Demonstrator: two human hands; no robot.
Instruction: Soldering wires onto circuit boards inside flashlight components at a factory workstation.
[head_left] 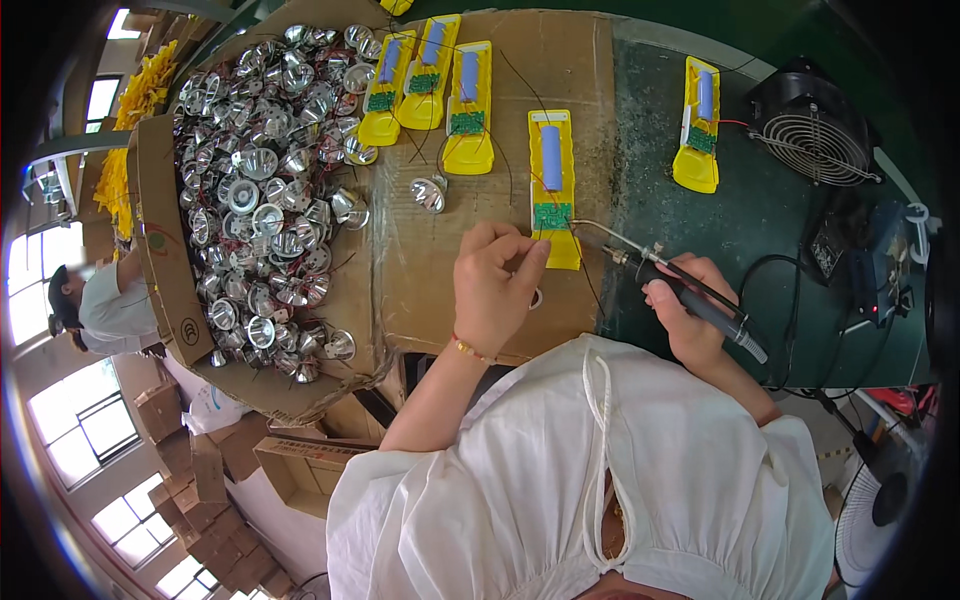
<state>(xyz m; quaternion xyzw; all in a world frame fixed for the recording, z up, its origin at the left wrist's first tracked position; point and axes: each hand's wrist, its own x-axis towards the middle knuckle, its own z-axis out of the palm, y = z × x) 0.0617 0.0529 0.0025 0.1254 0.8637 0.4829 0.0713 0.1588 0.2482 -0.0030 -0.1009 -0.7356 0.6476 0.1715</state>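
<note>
In front of me a yellow plastic housing [564, 252] lies on the cardboard sheet, carrying a purple cylindrical battery [551, 160] and a small green circuit board [550, 216]. My left hand [488, 285] is closed in a pinch just left of the board's lower end; whatever its fingertips hold is too small to make out. From the right, my right hand [690, 325] grips a soldering iron [722, 318] by its dark handle. A thin metal tube attached to the iron reaches the board's right edge. Dark wires trail around the housing.
A cardboard box [160, 240] of silvery reflector cups [260, 163] stands left; one loose reflector cup [429, 194] lies beside it. More yellow housings [468, 150] lie farther back. At right are a black fan [810, 135] and a dark soldering station [880, 285] with cables. Another person [118, 305] is far left.
</note>
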